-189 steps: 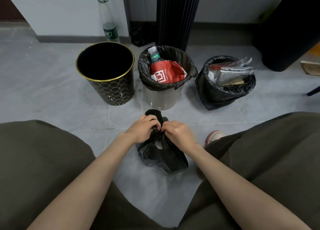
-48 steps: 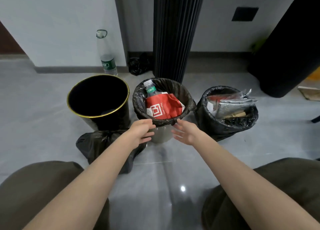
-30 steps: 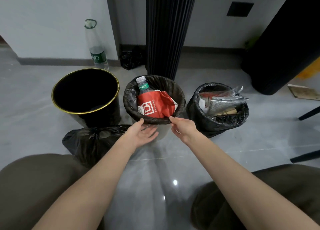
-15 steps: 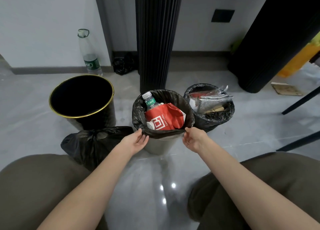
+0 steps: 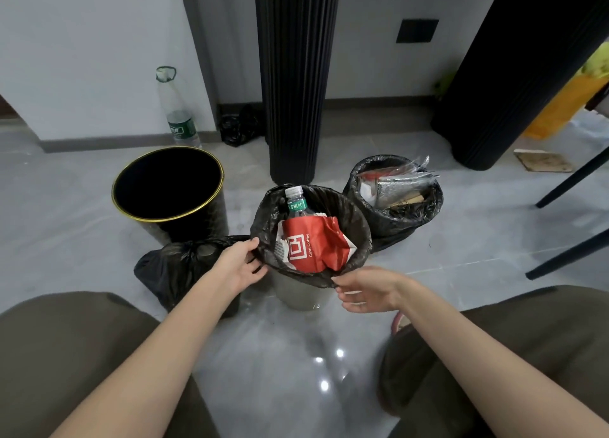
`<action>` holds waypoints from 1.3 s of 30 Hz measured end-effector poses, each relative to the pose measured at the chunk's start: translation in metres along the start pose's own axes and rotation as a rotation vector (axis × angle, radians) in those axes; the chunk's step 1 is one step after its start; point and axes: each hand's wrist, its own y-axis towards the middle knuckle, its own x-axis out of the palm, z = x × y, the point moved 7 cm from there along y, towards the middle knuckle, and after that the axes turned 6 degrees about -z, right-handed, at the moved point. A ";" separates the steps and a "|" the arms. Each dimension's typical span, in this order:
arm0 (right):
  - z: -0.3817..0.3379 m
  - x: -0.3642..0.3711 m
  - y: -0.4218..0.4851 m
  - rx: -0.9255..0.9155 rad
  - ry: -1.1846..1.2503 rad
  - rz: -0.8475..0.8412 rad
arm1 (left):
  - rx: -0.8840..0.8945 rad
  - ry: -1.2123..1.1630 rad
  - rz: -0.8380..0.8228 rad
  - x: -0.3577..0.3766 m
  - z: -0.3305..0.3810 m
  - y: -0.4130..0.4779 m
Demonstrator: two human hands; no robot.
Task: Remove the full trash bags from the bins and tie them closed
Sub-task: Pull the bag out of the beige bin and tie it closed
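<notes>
The middle bin point(image 5: 300, 294) mostly hides under its black bag point(image 5: 359, 236); the red coffee bag point(image 5: 309, 243) covers the bottle's point(image 5: 295, 203) lower half; the left arm point(image 5: 184, 332) crosses the tied bag point(image 5: 174, 266); whether a bin stands inside the right-hand bag point(image 5: 395, 223) cannot be seen; the yellow thing point(image 5: 566, 108) runs off the right edge.

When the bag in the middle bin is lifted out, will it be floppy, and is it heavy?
Likely floppy: the bag is thin crinkled film, folded over the bin rim. Probably light: it shows only a plastic bottle and a red paper packet. The bottle stands high and may tip.
</notes>
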 end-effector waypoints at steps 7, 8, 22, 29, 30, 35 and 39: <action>0.005 -0.041 0.016 -0.122 0.648 0.244 | 0.132 -0.108 0.057 -0.006 0.013 -0.007; 0.005 -0.042 0.019 -0.117 0.727 0.229 | 0.169 -0.132 0.063 -0.005 0.016 -0.007; -0.008 -0.087 0.036 -0.439 0.834 0.531 | 0.561 0.460 0.054 0.010 0.063 -0.025; -0.064 -0.024 -0.012 -0.689 0.192 0.240 | 0.580 0.406 0.071 0.022 0.064 -0.041; -0.066 -0.021 -0.015 -0.688 0.098 0.259 | 0.574 0.402 0.072 0.023 0.065 -0.042; -0.086 -0.045 -0.034 -0.806 -0.172 0.769 | 0.461 0.575 0.158 0.022 0.068 -0.028; -0.094 -0.069 -0.012 -0.541 -0.393 0.948 | 0.298 0.511 0.118 0.027 0.071 -0.016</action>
